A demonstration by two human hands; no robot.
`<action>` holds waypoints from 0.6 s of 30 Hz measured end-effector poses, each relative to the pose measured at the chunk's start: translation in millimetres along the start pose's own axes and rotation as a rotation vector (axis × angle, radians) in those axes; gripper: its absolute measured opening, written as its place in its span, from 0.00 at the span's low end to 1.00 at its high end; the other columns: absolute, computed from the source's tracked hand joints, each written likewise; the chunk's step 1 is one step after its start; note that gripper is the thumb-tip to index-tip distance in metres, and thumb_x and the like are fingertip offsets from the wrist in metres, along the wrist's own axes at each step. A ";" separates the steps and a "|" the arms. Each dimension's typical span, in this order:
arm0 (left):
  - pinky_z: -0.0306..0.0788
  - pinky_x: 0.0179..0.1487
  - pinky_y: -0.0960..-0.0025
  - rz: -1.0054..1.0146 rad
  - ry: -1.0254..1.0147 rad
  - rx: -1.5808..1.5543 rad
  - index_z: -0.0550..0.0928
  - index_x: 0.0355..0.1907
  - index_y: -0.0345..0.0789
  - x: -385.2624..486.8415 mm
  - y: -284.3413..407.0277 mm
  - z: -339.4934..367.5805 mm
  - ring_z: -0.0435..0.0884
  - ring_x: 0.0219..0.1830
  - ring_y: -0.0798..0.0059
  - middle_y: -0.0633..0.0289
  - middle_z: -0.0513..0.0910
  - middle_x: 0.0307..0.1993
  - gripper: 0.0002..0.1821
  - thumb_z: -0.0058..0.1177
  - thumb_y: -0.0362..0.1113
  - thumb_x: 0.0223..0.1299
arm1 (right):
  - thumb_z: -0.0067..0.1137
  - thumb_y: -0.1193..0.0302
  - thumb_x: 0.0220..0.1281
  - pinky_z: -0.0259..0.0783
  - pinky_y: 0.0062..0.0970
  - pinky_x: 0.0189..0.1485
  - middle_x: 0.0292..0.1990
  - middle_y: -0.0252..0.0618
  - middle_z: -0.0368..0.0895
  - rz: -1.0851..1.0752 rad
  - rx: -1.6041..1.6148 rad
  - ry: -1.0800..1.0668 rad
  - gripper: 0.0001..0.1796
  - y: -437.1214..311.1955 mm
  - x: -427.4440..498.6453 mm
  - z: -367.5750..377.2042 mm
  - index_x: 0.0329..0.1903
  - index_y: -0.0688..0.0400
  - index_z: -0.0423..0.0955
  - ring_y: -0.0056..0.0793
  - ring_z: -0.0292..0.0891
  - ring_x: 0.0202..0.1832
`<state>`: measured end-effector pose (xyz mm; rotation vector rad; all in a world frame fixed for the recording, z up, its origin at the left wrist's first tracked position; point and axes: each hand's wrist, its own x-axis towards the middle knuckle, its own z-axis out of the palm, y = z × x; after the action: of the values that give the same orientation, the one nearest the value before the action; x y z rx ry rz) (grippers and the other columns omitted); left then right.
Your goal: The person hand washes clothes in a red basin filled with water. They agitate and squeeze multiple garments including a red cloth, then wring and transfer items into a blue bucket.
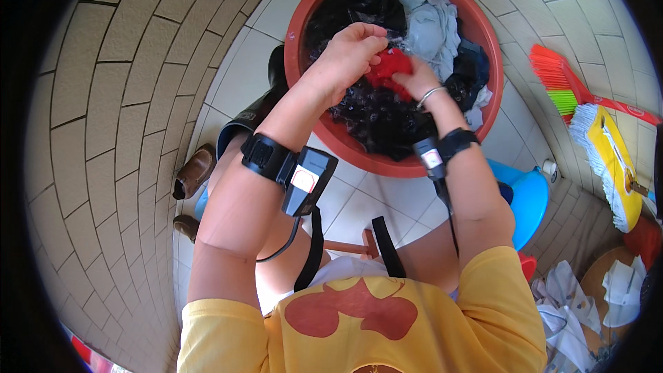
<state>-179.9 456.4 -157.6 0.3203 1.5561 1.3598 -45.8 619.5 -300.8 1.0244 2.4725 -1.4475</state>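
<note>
A bunched red cloth (392, 68) is between my hands, above a large terracotta-coloured plastic basin (305, 109). My left hand (355, 54) has its fingers curled together at the cloth's left edge, the grip partly hidden. On the cloth's right side, my right hand (420, 82) holds it, slightly blurred. Beneath them, wet black garments (383, 119) lie in dark, bubbly water. Light blue clothing (429, 31) is heaped at the basin's far right, with dark navy fabric (472, 70) along the right wall.
Black rubber boots (254, 109) stand left of the basin, brown shoes (196, 171) by the brick-patterned wall. To the right are a blue plastic tub (531, 204), a red broom (570, 80) and a yellow mop head (616, 160). White fabric (564, 326) lies lower right. Arm-worn devices (309, 180) trail cables.
</note>
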 end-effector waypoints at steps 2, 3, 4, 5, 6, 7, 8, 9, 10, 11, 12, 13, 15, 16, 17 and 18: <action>0.67 0.50 0.73 0.000 0.008 0.008 0.73 0.54 0.37 -0.4 -0.2 -0.8 0.75 0.47 0.78 0.63 0.77 0.49 0.21 0.50 0.44 0.62 | 0.64 0.63 0.50 0.66 0.40 0.59 0.61 0.50 0.65 -0.007 -0.384 -0.168 0.30 32.3 5.3 48.4 0.56 0.57 0.66 0.49 0.68 0.58; 0.67 0.50 0.73 -0.008 0.013 0.019 0.73 0.54 0.37 -0.3 0.0 -0.7 0.75 0.46 0.78 0.64 0.77 0.48 0.21 0.50 0.44 0.62 | 0.62 0.61 0.51 0.65 0.43 0.61 0.68 0.47 0.52 0.099 -0.581 -0.188 0.33 42.6 -4.5 78.1 0.60 0.54 0.63 0.53 0.65 0.60; 0.67 0.50 0.73 -0.012 0.012 0.031 0.73 0.55 0.37 0.1 0.4 -0.4 0.74 0.46 0.78 0.64 0.77 0.48 0.21 0.50 0.44 0.62 | 0.60 0.59 0.53 0.65 0.45 0.61 0.70 0.43 0.47 0.143 -0.574 -0.244 0.32 50.4 -14.9 94.2 0.60 0.52 0.62 0.55 0.65 0.60; 0.66 0.50 0.73 -0.004 0.002 0.047 0.73 0.55 0.37 0.6 0.9 0.5 0.74 0.46 0.79 0.64 0.77 0.47 0.21 0.50 0.44 0.62 | 0.59 0.57 0.53 0.64 0.44 0.61 0.69 0.40 0.50 0.147 -0.674 -0.298 0.32 52.9 -24.1 107.3 0.60 0.52 0.63 0.50 0.66 0.60; 0.66 0.50 0.74 0.001 0.010 0.071 0.73 0.55 0.37 1.4 1.4 1.4 0.74 0.46 0.79 0.65 0.77 0.47 0.21 0.50 0.43 0.62 | 0.59 0.58 0.52 0.63 0.44 0.62 0.69 0.41 0.51 0.129 -0.782 -0.416 0.34 50.9 -29.7 114.2 0.61 0.53 0.62 0.46 0.65 0.62; 0.66 0.50 0.74 0.018 0.010 0.096 0.73 0.55 0.37 2.3 1.7 2.4 0.74 0.46 0.79 0.65 0.77 0.47 0.21 0.50 0.43 0.62 | 0.61 0.57 0.50 0.63 0.42 0.62 0.65 0.47 0.61 0.076 -0.748 -0.435 0.35 46.6 -40.4 116.1 0.60 0.58 0.65 0.45 0.66 0.61; 0.66 0.50 0.74 0.035 0.011 0.120 0.73 0.55 0.37 2.8 1.6 3.0 0.74 0.46 0.79 0.65 0.76 0.47 0.21 0.50 0.43 0.62 | 0.63 0.57 0.48 0.63 0.40 0.62 0.61 0.50 0.65 0.064 -0.589 -0.539 0.36 40.3 -44.5 109.2 0.59 0.60 0.66 0.46 0.67 0.60; 0.66 0.50 0.74 0.064 0.011 0.146 0.73 0.55 0.38 3.0 1.7 2.1 0.74 0.46 0.79 0.66 0.76 0.47 0.21 0.50 0.44 0.61 | 0.65 0.56 0.46 0.63 0.38 0.62 0.58 0.53 0.70 0.086 -0.476 -0.650 0.37 33.1 -47.8 95.9 0.57 0.62 0.68 0.47 0.67 0.60; 0.66 0.50 0.74 0.094 0.012 0.174 0.73 0.55 0.38 3.2 1.8 -0.4 0.74 0.46 0.79 0.66 0.76 0.47 0.21 0.50 0.44 0.61 | 0.65 0.57 0.46 0.63 0.33 0.62 0.57 0.54 0.71 0.088 -0.417 -0.646 0.37 26.3 -53.1 77.7 0.58 0.64 0.68 0.45 0.67 0.60; 0.66 0.50 0.75 0.122 0.011 0.201 0.73 0.55 0.38 3.0 1.8 -4.1 0.74 0.46 0.80 0.66 0.76 0.47 0.21 0.50 0.44 0.61 | 0.66 0.59 0.47 0.62 0.28 0.62 0.56 0.54 0.72 0.044 -0.329 -0.625 0.37 21.2 -60.4 56.2 0.58 0.66 0.68 0.42 0.68 0.60; 0.67 0.50 0.75 0.152 0.000 0.232 0.74 0.55 0.38 3.1 3.2 -11.7 0.74 0.46 0.79 0.65 0.76 0.47 0.21 0.50 0.44 0.61 | 0.67 0.62 0.45 0.70 0.28 0.53 0.48 0.47 0.79 0.155 -0.044 -0.579 0.31 19.1 -65.6 28.4 0.52 0.65 0.73 0.35 0.75 0.50; 0.67 0.51 0.73 0.207 0.011 0.220 0.75 0.55 0.38 0.1 4.2 -23.3 0.75 0.46 0.76 0.64 0.77 0.47 0.21 0.51 0.44 0.61 | 0.66 0.64 0.46 0.73 0.26 0.43 0.40 0.39 0.82 0.210 0.169 -0.525 0.25 19.5 -72.4 0.4 0.48 0.63 0.76 0.27 0.77 0.40; 0.68 0.52 0.71 0.207 0.025 0.285 0.73 0.56 0.36 0.1 17.6 -58.3 0.77 0.46 0.74 0.62 0.77 0.49 0.24 0.50 0.47 0.61 | 0.64 0.65 0.47 0.74 0.24 0.38 0.38 0.35 0.81 0.263 0.038 -0.278 0.22 26.5 -87.3 -59.9 0.47 0.61 0.75 0.25 0.77 0.37; 0.68 0.52 0.71 0.219 0.018 0.369 0.73 0.57 0.35 -1.3 27.2 -80.7 0.77 0.46 0.74 0.62 0.78 0.50 0.25 0.49 0.47 0.62 | 0.63 0.67 0.47 0.74 0.24 0.38 0.38 0.36 0.81 0.397 0.078 -0.182 0.22 30.7 -97.8 -87.0 0.46 0.61 0.75 0.25 0.78 0.37; 0.68 0.52 0.71 0.234 0.070 0.480 0.73 0.57 0.34 -2.1 37.0 -103.0 0.77 0.46 0.76 0.62 0.78 0.49 0.25 0.48 0.47 0.63 | 0.63 0.63 0.44 0.75 0.26 0.34 0.36 0.40 0.81 0.347 0.108 -0.040 0.24 33.2 -102.8 -100.0 0.46 0.62 0.76 0.28 0.78 0.35; 0.67 0.52 0.72 0.243 0.084 0.612 0.73 0.58 0.36 -1.3 49.1 -125.4 0.76 0.46 0.77 0.64 0.78 0.50 0.24 0.48 0.48 0.63 | 0.63 0.64 0.44 0.74 0.25 0.33 0.35 0.38 0.81 0.340 0.057 0.022 0.24 34.7 -111.8 -118.8 0.46 0.62 0.76 0.26 0.78 0.34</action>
<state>-298.3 397.5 -131.9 0.8575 2.0362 1.0507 89.2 670.4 -217.2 1.3956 2.1440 -1.4077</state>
